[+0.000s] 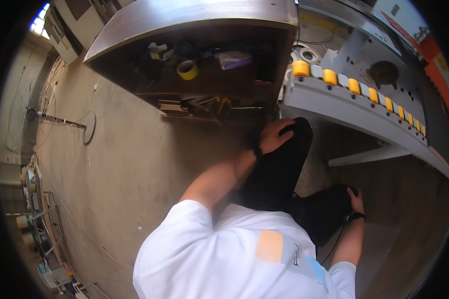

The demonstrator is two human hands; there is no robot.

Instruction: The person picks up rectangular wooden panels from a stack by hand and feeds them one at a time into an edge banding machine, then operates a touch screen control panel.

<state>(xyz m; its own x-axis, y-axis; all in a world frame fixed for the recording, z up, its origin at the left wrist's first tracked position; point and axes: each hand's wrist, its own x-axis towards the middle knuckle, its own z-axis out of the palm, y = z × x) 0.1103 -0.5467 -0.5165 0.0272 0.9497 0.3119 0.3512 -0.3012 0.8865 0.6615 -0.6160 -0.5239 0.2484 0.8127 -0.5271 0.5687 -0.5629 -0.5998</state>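
My left hand (275, 136) lies on my left knee, over the black trousers (272, 174), with its thumb and fingers apart and nothing in it. On the outer side of my right knee rests my right hand (356, 200); some of its fingers show, spread against the cloth, and the rest is hidden. A dark band (256, 148) circles my left wrist, and another band (356, 216) my right, where a thin black cable runs down. Closest to my left hand stands a dark cabinet with a metal top (194, 12).
Open shelves of the cabinet hold a yellow tape roll (187, 70), a purple packet (234, 61) and tools. To the right is a grey machine frame (354, 102) with yellow rollers (330, 76). A standing fan (60, 119) and a loaded rack (47, 234) are at left on the concrete floor (114, 169).
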